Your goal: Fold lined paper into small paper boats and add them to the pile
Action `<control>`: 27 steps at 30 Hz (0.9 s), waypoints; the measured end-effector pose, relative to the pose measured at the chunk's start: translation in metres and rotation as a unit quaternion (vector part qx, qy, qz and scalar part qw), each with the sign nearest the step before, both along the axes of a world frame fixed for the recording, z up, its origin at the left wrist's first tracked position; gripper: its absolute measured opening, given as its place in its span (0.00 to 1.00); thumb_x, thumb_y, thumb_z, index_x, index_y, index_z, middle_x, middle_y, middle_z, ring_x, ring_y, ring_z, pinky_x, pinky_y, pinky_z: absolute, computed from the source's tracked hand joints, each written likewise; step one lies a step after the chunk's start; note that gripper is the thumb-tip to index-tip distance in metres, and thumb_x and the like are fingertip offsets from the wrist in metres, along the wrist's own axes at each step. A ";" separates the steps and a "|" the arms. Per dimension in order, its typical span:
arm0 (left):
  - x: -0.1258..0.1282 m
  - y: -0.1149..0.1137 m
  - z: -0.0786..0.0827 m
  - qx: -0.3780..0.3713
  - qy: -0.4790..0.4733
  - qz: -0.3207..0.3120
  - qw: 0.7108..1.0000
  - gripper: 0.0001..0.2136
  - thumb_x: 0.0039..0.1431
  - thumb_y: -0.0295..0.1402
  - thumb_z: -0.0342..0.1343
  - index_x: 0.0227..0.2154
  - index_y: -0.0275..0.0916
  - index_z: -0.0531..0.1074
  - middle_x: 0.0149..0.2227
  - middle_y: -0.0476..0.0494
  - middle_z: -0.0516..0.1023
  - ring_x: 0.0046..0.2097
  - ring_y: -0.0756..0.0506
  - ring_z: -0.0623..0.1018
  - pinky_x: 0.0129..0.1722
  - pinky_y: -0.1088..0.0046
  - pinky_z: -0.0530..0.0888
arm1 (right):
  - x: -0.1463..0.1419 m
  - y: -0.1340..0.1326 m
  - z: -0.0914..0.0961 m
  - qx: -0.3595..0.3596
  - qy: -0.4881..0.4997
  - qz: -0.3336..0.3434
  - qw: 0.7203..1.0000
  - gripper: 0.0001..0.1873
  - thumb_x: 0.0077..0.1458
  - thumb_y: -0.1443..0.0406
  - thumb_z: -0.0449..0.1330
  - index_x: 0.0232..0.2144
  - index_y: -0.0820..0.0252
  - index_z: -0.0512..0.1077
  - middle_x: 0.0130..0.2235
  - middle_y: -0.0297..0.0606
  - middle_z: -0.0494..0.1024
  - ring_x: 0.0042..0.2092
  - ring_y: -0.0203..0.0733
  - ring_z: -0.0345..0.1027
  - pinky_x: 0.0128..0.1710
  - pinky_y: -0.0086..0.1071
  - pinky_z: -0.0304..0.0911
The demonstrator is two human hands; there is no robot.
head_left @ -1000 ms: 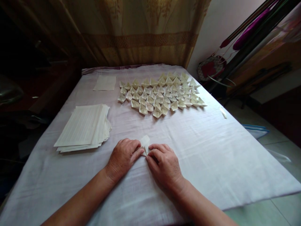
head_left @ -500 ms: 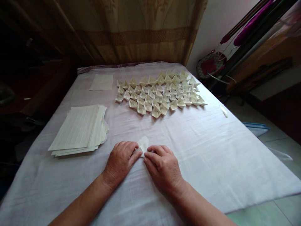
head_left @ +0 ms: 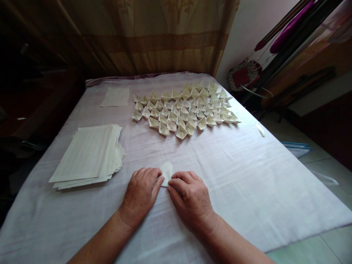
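A small folded piece of paper (head_left: 166,172) lies on the cloth between my two hands, its pale tip pointing away from me. My left hand (head_left: 143,189) pinches its left side between thumb and fingers. On the right side, my right hand (head_left: 189,192) grips the paper with thumb and fingertips. The fingers cover much of its lower part. Beyond the hands stands a cluster of several folded paper boats (head_left: 181,110), set close together in rows.
A stack of lined paper sheets (head_left: 82,152) lies at the left. Behind it rests a single sheet (head_left: 115,97). A small white object (head_left: 260,129) sits near the right edge of the cloth-covered table (head_left: 247,190). A curtain (head_left: 165,40) hangs behind.
Both hands stay on the folded paper with only slight finger movement. The thumbs sit slightly differently and a little more of the paper shows between them. The whole view has shifted slightly.
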State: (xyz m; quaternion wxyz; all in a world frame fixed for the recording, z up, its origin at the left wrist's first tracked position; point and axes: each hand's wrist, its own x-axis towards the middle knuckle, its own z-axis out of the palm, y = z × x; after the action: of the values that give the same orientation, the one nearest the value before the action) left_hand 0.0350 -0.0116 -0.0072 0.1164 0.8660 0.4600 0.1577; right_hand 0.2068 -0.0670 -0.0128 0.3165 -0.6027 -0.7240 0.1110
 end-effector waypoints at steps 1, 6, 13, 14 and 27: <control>0.000 0.000 0.000 0.000 0.003 0.000 1.000 0.04 0.65 0.32 0.52 0.35 0.40 0.70 0.34 0.47 0.78 0.37 0.43 0.76 0.40 0.65 0.69 | 0.000 0.000 0.000 -0.001 0.002 0.001 1.000 0.05 0.60 0.67 0.60 0.34 0.54 0.77 0.38 0.37 0.78 0.40 0.43 0.68 0.42 0.37 0.62; 0.002 0.000 0.001 -0.005 0.016 0.003 1.000 0.04 0.65 0.32 0.52 0.35 0.40 0.70 0.34 0.47 0.78 0.37 0.43 0.75 0.40 0.65 0.68 | 0.000 0.000 0.002 0.012 0.005 0.005 1.000 0.07 0.60 0.68 0.59 0.33 0.54 0.77 0.38 0.37 0.78 0.40 0.43 0.67 0.42 0.37 0.62; 0.004 0.000 0.002 -0.011 0.029 0.013 0.999 0.04 0.66 0.32 0.52 0.35 0.40 0.70 0.34 0.47 0.78 0.37 0.43 0.75 0.40 0.65 0.67 | 0.001 -0.001 -0.002 0.044 -0.018 0.017 0.999 0.09 0.62 0.68 0.57 0.41 0.53 0.77 0.39 0.37 0.78 0.40 0.42 0.67 0.41 0.35 0.61; 0.004 0.000 0.002 -0.011 0.031 0.016 0.999 0.04 0.66 0.32 0.52 0.35 0.40 0.70 0.34 0.47 0.78 0.37 0.43 0.75 0.40 0.65 0.67 | 0.001 -0.001 -0.002 0.054 -0.025 0.021 0.998 0.09 0.62 0.68 0.57 0.42 0.52 0.77 0.39 0.37 0.78 0.40 0.41 0.66 0.41 0.35 0.61; 0.005 0.000 0.000 -0.004 0.037 0.019 0.999 0.03 0.64 0.32 0.54 0.34 0.40 0.69 0.33 0.48 0.78 0.36 0.43 0.75 0.38 0.65 0.66 | 0.008 -0.006 0.002 0.076 -0.096 0.070 0.990 0.11 0.65 0.66 0.56 0.46 0.55 0.75 0.44 0.38 0.79 0.42 0.43 0.67 0.41 0.36 0.57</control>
State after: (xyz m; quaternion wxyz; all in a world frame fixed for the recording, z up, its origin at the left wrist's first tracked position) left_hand 0.0403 -0.0116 -0.0076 0.0996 0.8620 0.4808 0.1257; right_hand 0.2152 -0.0727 -0.0107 0.2820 -0.5325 -0.7978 0.0190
